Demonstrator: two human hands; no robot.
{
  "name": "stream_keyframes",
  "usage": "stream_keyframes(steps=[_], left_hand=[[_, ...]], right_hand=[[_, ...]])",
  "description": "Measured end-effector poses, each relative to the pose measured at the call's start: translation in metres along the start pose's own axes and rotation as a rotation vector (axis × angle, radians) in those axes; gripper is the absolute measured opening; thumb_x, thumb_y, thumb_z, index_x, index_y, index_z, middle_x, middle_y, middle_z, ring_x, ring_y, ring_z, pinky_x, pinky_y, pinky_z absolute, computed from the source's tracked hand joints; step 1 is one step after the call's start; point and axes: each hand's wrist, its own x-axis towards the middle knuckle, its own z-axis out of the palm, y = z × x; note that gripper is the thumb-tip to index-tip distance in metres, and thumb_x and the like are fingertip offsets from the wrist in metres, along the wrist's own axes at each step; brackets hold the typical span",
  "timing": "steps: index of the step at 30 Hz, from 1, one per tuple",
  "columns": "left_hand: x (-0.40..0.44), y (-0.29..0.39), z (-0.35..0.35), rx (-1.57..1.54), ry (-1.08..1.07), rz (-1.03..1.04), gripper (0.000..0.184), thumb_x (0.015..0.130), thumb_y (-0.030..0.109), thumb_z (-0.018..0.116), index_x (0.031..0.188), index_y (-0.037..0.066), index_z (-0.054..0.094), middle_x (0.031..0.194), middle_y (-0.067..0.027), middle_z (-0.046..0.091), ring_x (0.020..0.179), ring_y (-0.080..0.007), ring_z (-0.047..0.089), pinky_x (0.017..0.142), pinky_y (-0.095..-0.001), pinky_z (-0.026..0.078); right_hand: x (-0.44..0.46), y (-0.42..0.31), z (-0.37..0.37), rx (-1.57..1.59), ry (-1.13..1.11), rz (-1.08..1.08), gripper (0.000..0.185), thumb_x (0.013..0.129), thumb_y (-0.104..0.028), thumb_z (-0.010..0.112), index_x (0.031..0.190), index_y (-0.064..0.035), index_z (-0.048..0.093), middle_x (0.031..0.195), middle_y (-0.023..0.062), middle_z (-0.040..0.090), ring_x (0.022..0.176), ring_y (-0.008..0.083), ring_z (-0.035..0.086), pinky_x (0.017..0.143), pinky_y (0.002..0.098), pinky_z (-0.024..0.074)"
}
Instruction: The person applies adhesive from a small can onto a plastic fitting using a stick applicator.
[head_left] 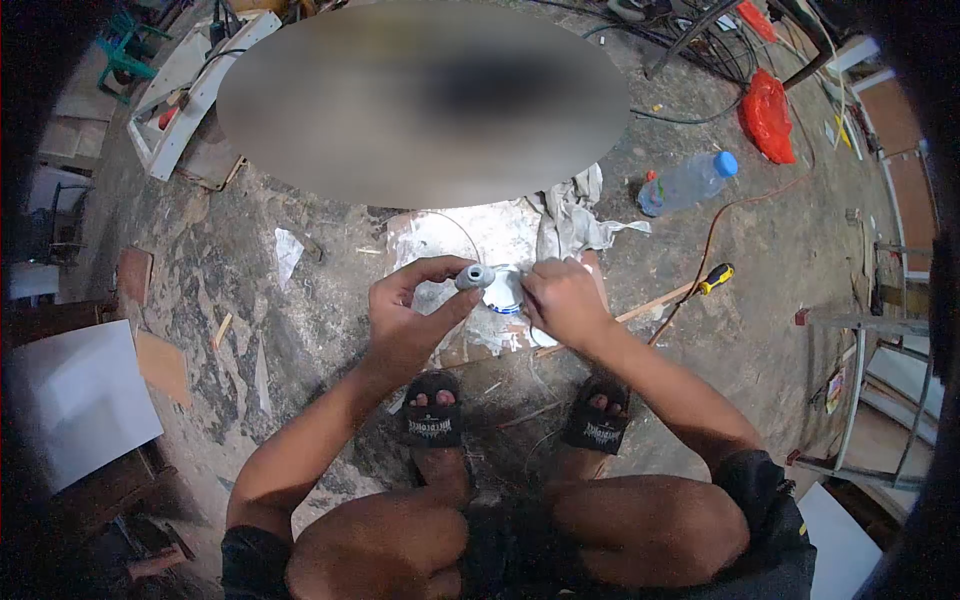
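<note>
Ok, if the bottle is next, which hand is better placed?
Probably the right hand: it is nearer the bottle, while the left hand holds a grey part. Whether the right grips anything is unclear.

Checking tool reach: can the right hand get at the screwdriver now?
Likely yes: nothing upright stands between the right hand and the yellow-handled screwdriver, just floor, a wooden strip and a thin cord.

Grey tube (470, 284); clear bottle (683, 188), blue cap (725, 164); yellow-black screwdriver (717, 279); black sandals (433, 414), white lettering (430, 428).
</note>
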Motion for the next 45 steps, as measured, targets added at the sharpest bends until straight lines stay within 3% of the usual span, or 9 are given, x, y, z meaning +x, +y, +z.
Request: stream_keyframes(steps=[5,8,14,29,34,36,39,43,45], left_hand=[[-0.003,-0.014,-0.001,0.026,0.085,-0.082,0.031,0.08,0.013,0.08,0.108,0.001,0.071,0.103,-0.009,0.072,0.097,-0.0144,0.064,0.091,-0.0319,0.048],[0.004,-0.016,-0.003,0.087,0.062,-0.041,0.033,0.079,0.012,0.081,0.107,-0.001,0.071,0.102,-0.0102,0.072,0.095,-0.016,0.064,0.088,-0.0323,0.05],[0.01,-0.025,0.007,-0.024,0.13,-0.016,0.03,0.077,0.005,0.08,0.105,-0.001,0.071,0.1,-0.0083,0.072,0.092,-0.0161,0.064,0.086,-0.0319,0.05],[0.022,-0.001,0.004,0.091,0.139,0.096,0.032,0.078,0.007,0.082,0.108,0.001,0.071,0.106,-0.0071,0.071,0.095,-0.0129,0.063,0.085,-0.0283,0.049],[0.031,0.002,0.007,0.023,0.061,0.129,0.032,0.081,0.012,0.08,0.11,0.002,0.07,0.108,-0.0088,0.071,0.097,-0.014,0.064,0.088,-0.0301,0.05],[0.033,-0.001,0.005,0.07,0.052,0.167,0.033,0.081,0.013,0.079,0.111,0.002,0.07,0.108,-0.0094,0.071,0.097,-0.015,0.065,0.089,-0.0312,0.05],[0.025,-0.01,0.014,-0.003,0.049,0.105,0.036,0.081,0.014,0.08,0.113,0.003,0.069,0.112,-0.0107,0.07,0.104,-0.0178,0.064,0.093,-0.0328,0.052],[0.018,-0.024,0.016,-0.153,0.027,0.143,0.036,0.081,0.017,0.079,0.111,0.001,0.068,0.106,-0.0084,0.069,0.093,-0.0149,0.065,0.086,-0.0318,0.053],[0.007,-0.02,0.01,-0.163,0.019,0.098,0.032,0.08,0.013,0.076,0.108,0.001,0.068,0.101,-0.0072,0.07,0.093,-0.0128,0.063,0.087,-0.0315,0.051]], right_hand=[[-0.008,-0.002,0.009,0.269,-0.014,0.209,0.008,0.081,-0.012,0.062,0.081,-0.004,0.064,0.083,0.0132,0.066,0.082,0.0306,0.065,0.074,0.0432,0.05],[-0.007,0.009,0.012,-0.207,-0.09,-0.028,0.014,0.076,-0.008,0.06,0.086,-0.0062,0.068,0.087,0.0125,0.067,0.087,0.0282,0.066,0.078,0.0424,0.0514],[-0.011,0.004,0.028,0.188,-0.042,0.142,0.015,0.078,-0.018,0.065,0.088,-0.0069,0.067,0.078,0.0124,0.063,0.08,0.0326,0.064,0.073,0.0454,0.0492],[-0.008,0.002,0.016,-0.136,-0.02,-0.034,0.009,0.078,-0.016,0.062,0.081,-0.0082,0.065,0.081,0.0113,0.067,0.08,0.0283,0.066,0.071,0.0422,0.0479],[-0.01,-0.003,0.012,0.193,-0.015,0.025,0.01,0.079,-0.014,0.063,0.081,-0.004,0.062,0.076,0.0179,0.062,0.074,0.0376,0.063,0.067,0.0491,0.0493],[-0.01,-0.001,0.012,0.115,0.128,-0.037,0.009,0.078,-0.014,0.064,0.077,-0.0057,0.062,0.076,0.0172,0.063,0.073,0.037,0.063,0.066,0.0484,0.049],[-0.013,0.001,0.008,-0.096,-0.066,0.005,0.008,0.072,-0.012,0.067,0.077,-0.0065,0.066,0.074,0.0157,0.063,0.072,0.037,0.061,0.07,0.0471,0.049],[-0.011,-0.016,0.014,0.176,0.082,0.159,0.012,0.079,-0.011,0.065,0.081,0.0003,0.065,0.078,0.0207,0.064,0.074,0.0416,0.061,0.066,0.0492,0.0463],[-0.013,0.018,0.038,-0.119,0.091,0.026,0.013,0.08,-0.012,0.064,0.084,0.0004,0.065,0.08,0.0206,0.064,0.075,0.0421,0.06,0.07,0.0491,0.0443]])
